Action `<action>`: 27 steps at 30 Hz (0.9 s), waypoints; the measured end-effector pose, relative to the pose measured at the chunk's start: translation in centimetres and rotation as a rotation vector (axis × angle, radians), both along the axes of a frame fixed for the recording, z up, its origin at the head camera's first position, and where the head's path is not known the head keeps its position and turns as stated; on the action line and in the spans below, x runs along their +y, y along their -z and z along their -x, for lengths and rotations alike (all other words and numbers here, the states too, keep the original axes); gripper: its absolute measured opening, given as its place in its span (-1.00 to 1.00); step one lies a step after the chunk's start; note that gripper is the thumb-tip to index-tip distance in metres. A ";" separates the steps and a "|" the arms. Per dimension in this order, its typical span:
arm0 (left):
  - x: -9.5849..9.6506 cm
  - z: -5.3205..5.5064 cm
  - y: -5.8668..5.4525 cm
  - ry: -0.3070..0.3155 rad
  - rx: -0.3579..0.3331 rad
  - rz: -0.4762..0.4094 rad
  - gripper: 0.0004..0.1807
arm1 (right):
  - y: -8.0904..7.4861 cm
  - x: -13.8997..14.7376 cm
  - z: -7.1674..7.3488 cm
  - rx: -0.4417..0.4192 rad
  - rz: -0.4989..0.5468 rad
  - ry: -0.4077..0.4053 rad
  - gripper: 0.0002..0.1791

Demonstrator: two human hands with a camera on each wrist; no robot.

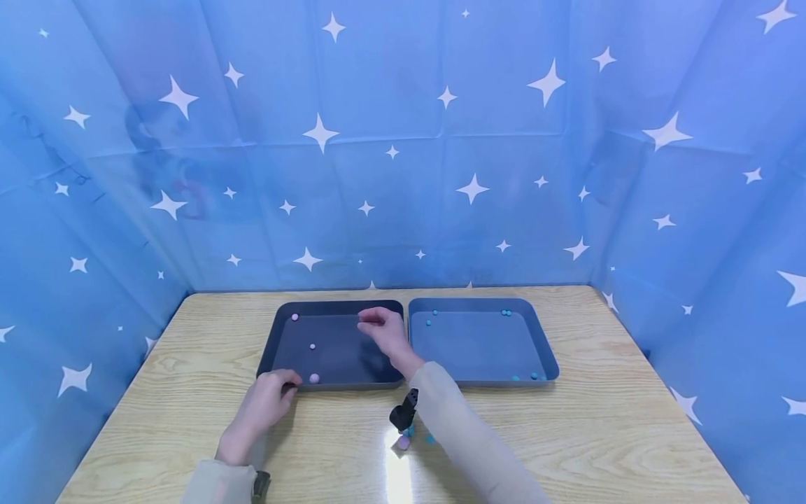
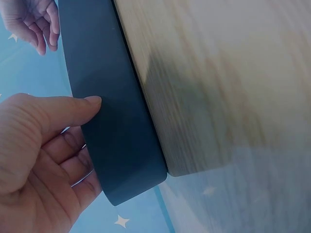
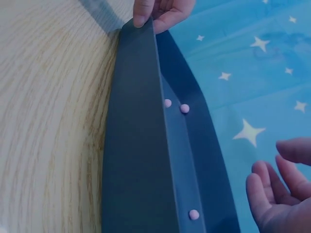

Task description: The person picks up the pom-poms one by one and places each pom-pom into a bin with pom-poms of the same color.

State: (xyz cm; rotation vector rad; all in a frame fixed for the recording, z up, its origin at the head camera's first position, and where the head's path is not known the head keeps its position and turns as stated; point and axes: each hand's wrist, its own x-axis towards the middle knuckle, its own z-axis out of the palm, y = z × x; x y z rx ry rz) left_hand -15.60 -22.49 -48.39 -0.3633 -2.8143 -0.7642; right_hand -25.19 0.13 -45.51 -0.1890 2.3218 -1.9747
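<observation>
My left hand [image 1: 260, 408] grips the front left corner of a dark tray [image 1: 359, 386]. In the left wrist view the thumb presses on the outside of the tray wall [image 2: 114, 126], with the other fingers behind it. Over the right half of that tray hovers my right hand [image 1: 385, 334], thumb and fingers apart and nothing between them. Three pink balls lie inside: a larger ball [image 1: 314, 379] near the front wall, a small ball [image 1: 312, 346] in the middle and another ball [image 1: 294, 318] at the back left.
A blue-grey tray [image 1: 481, 350] stands close on the right, holding several teal balls [image 1: 506, 313]. On the wooden table [image 1: 604, 420] in front, a pink ball [image 1: 403, 442] and teal pieces [image 1: 431, 439] lie beside the right forearm. A starry curtain [image 1: 403, 210] surrounds the table.
</observation>
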 end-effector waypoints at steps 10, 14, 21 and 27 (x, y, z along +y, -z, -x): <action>0.0 0.0 0.1 0.003 0.013 -0.001 -0.81 | -0.6 1.2 -0.3 0.026 0.039 -0.009 -0.77; 0.0 0.1 0.2 0.005 0.022 -0.002 -0.81 | -0.7 1.7 -0.6 0.033 0.045 -0.025 -0.77; -0.1 0.1 0.4 0.001 0.018 0.000 -0.81 | -0.9 2.5 -1.4 0.032 0.055 -0.071 -0.78; 0.0 0.1 0.3 0.001 0.024 -0.003 -0.81 | -0.9 3.3 -2.2 0.043 0.096 -0.133 -0.74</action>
